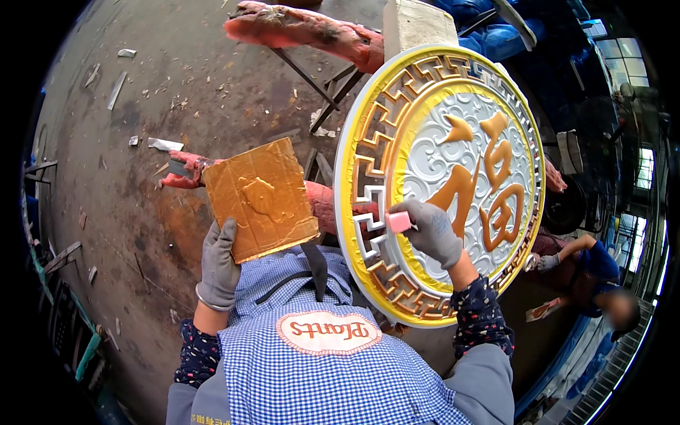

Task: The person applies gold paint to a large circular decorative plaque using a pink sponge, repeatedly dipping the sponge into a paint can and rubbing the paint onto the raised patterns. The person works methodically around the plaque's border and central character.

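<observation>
My left hand [219,263], in a grey glove, grips the edge of a square cardboard piece [283,212] that carries a thick pool of gold paint in its middle. Between the gloved fingers of my right hand [433,232] is a small pink block [399,222], perhaps a sponge; its working end is hard to make out. That block is at the left part of a large round medallion [453,106], over the key-pattern border. Much of the border is gold, while a stretch beside the block is white. Yellow bands ring a white scrollwork centre bearing a raised gold character [457,191].
Pink-wrapped beams [304,32] on dark metal legs [336,92] support the medallion, beside a pale block [419,32]. Scraps [164,144] litter the stained floor [184,78]. Across the medallion, at right, a co-worker [595,273] reaches a gloved hand toward its rim.
</observation>
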